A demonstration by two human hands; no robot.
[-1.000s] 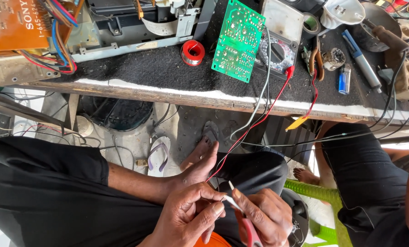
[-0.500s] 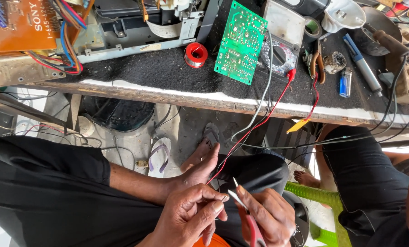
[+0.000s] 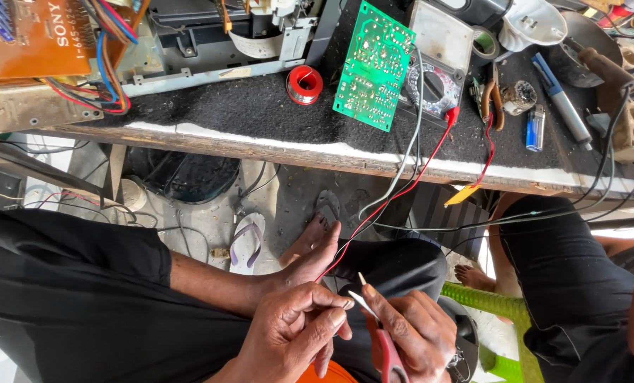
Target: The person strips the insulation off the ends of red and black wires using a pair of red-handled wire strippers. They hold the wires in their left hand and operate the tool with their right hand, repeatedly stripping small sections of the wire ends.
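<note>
A thin pale wire end point(image 3: 361, 279) sticks up just above the right hand point(image 3: 412, 333), caught in the tips of small red-handled cutters point(image 3: 384, 347) that this hand grips. The left hand point(image 3: 295, 330), just beside it, is curled with fingertips pinched at the wire. A red lead point(image 3: 402, 191) climbs away from the hands to a green circuit board point(image 3: 372, 65) on the dark cluttered workbench point(image 3: 260, 106), beside a grey multimeter point(image 3: 437, 53)

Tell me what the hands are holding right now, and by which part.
The right hand grips red-handled cutters by the handles. The left hand pinches the end of a thin wire between fingertips, at the cutter tips.
</note>
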